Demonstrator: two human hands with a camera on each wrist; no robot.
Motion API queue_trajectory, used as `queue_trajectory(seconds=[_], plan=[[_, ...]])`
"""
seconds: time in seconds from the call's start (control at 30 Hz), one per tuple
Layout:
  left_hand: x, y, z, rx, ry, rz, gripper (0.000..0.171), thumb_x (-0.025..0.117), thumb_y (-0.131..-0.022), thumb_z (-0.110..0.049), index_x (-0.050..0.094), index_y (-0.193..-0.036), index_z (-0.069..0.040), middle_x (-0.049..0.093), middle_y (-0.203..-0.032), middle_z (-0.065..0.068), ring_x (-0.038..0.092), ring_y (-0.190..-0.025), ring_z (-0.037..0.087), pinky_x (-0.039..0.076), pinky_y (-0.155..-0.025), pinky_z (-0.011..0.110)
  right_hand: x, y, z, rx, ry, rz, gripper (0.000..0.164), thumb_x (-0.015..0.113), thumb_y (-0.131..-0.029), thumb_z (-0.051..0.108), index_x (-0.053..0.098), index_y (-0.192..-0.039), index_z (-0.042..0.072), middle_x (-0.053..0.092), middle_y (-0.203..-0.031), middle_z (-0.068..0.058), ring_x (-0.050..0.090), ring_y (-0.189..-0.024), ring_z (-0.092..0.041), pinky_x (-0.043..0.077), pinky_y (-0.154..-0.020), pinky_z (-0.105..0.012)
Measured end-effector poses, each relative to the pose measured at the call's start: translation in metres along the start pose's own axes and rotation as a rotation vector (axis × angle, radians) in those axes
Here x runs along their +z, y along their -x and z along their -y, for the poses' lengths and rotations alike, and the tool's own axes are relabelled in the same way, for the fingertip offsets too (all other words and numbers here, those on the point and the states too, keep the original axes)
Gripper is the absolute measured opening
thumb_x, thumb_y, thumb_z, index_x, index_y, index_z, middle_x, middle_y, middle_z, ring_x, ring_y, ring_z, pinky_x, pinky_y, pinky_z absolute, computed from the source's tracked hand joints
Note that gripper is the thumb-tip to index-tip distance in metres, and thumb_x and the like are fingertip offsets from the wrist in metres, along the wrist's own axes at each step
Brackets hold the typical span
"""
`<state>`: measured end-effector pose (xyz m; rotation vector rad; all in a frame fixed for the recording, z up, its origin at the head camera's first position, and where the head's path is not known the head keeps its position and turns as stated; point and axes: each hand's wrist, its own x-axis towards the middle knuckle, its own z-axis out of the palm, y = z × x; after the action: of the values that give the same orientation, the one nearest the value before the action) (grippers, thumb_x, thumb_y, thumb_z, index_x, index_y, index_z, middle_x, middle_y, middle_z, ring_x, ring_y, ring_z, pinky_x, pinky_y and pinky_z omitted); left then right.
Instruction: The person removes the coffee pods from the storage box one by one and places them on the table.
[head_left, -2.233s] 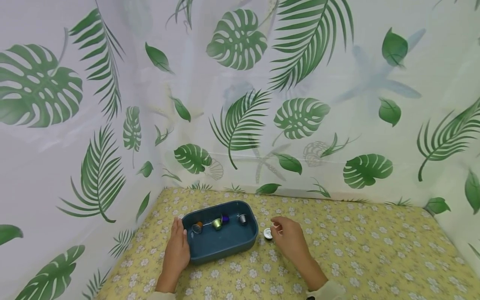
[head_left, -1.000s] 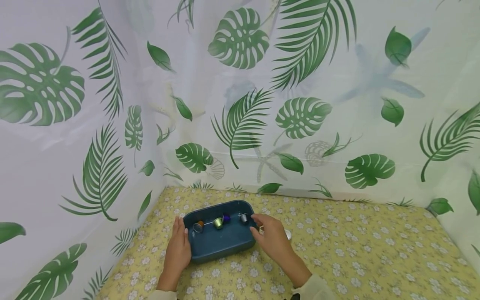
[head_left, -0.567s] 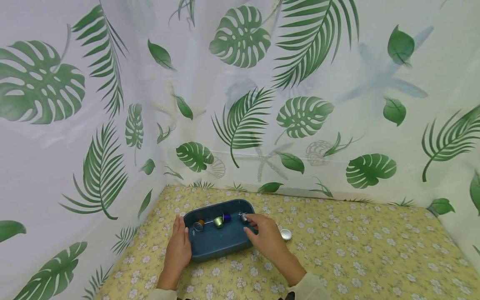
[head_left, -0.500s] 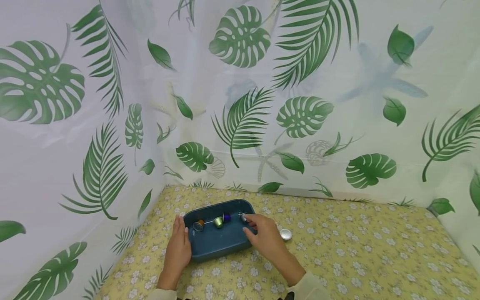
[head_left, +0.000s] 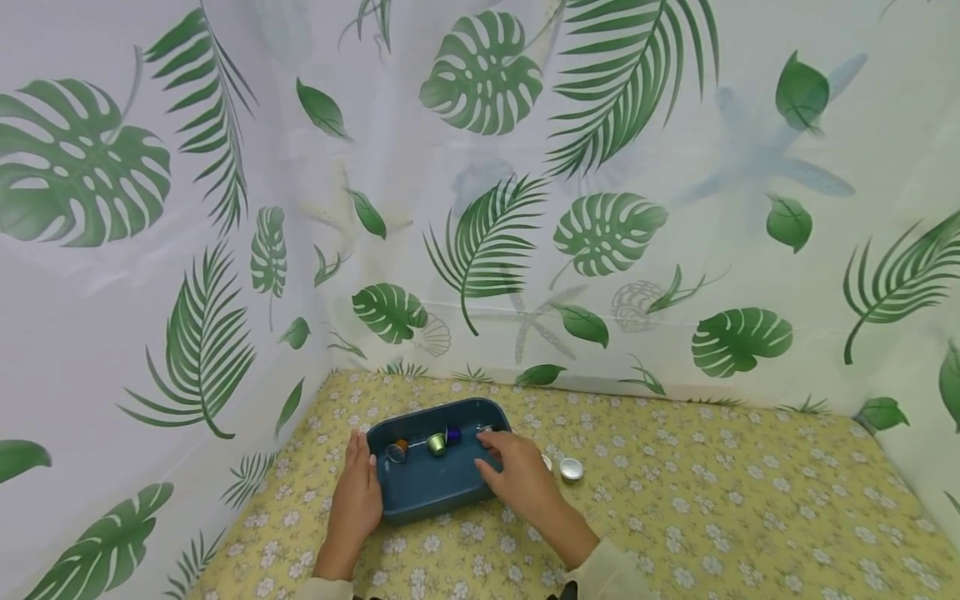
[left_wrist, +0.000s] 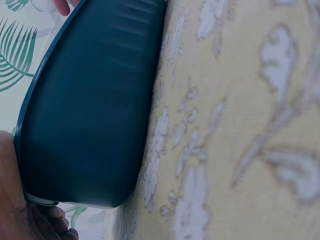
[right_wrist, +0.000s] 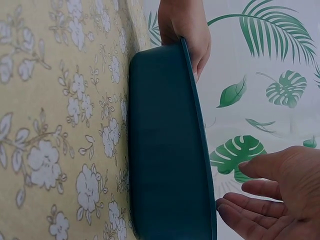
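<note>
A dark blue rectangular tray (head_left: 431, 492) sits on the cloth with small coffee capsules inside. My left hand (head_left: 354, 493) rests along its left end, fingers straight against the outer wall and thumb at the rim. Over the right end reaches my right hand (head_left: 525, 479), its thumb apart from the loosely bent fingers. A silver capsule (head_left: 486, 430) lies right at those fingertips, mostly hidden by them. Farther left in the tray are a green capsule (head_left: 437, 445), a purple capsule (head_left: 453, 435) and an orange capsule (head_left: 397, 452). In the right wrist view the right hand (right_wrist: 285, 190) spreads above the rim.
Right of the tray a silver-lidded capsule (head_left: 572, 470) lies on the yellow floral tablecloth (head_left: 712, 500). A second pale capsule (head_left: 547, 461) beside it is partly covered by the right hand. Behind the table hangs a leaf-printed white curtain (head_left: 510, 367).
My right hand has moved left from the capsules on the cloth to over the tray's right end, covering most of the silver capsule. My left hand stays at the tray.
</note>
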<state>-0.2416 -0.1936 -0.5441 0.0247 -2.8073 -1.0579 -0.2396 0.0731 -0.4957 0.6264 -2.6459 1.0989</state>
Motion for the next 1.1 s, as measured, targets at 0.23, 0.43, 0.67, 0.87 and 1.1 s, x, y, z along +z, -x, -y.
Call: queue_trajectory(seconds=[0.23,0.43,0.67,0.87,1.1], plan=[[0.001,-0.002,0.001,0.012,0.025,-0.010,0.055,0.032,-0.114,-0.020,0.015,-0.160,0.006,0.006,-0.168,0.022,0.019,-0.150,0.044,0.029,-0.114,0.062,0.008,-0.004,0.002,0.046,0.086,0.004,0.039,0.078,-0.092,0.015,0.068,-0.128,0.002,0.071,-0.118,-0.014,0.070,-0.103,-0.027,0.059,-0.081,-0.039],[0.001,-0.002,0.000,-0.005,0.020,-0.003,0.055,0.033,-0.113,-0.016,0.016,-0.159,0.007,0.007,-0.168,0.024,0.021,-0.149,0.045,0.028,-0.114,0.063,0.017,-0.007,0.002,0.125,0.091,0.063,0.043,0.077,-0.092,0.015,0.066,-0.131,0.000,0.067,-0.129,-0.019,0.066,-0.115,-0.035,0.058,-0.088,-0.046],[0.001,-0.001,0.001,-0.013,0.013,-0.007,0.055,0.033,-0.113,-0.017,0.015,-0.160,0.007,0.007,-0.168,0.024,0.021,-0.149,0.046,0.029,-0.114,0.063,0.022,-0.010,0.003,0.129,0.111,0.059,0.045,0.078,-0.092,0.015,0.065,-0.132,0.000,0.067,-0.127,-0.020,0.068,-0.111,-0.034,0.058,-0.085,-0.045],[0.002,0.000,0.004,0.012,-0.014,-0.011,0.056,0.029,-0.114,-0.023,0.015,-0.159,0.007,0.007,-0.167,0.024,0.021,-0.149,0.045,0.029,-0.114,0.062,0.026,-0.014,0.003,0.123,0.149,0.045,0.046,0.078,-0.091,0.015,0.064,-0.132,-0.001,0.067,-0.126,-0.021,0.067,-0.112,-0.036,0.058,-0.086,-0.047],[0.000,-0.001,0.001,0.005,-0.010,-0.011,0.055,0.032,-0.113,-0.019,0.016,-0.159,0.007,0.007,-0.167,0.025,0.019,-0.150,0.045,0.028,-0.114,0.063,0.029,-0.022,0.000,0.129,0.171,0.037,0.047,0.078,-0.091,0.014,0.063,-0.132,-0.004,0.067,-0.125,-0.022,0.067,-0.111,-0.036,0.058,-0.086,-0.047]])
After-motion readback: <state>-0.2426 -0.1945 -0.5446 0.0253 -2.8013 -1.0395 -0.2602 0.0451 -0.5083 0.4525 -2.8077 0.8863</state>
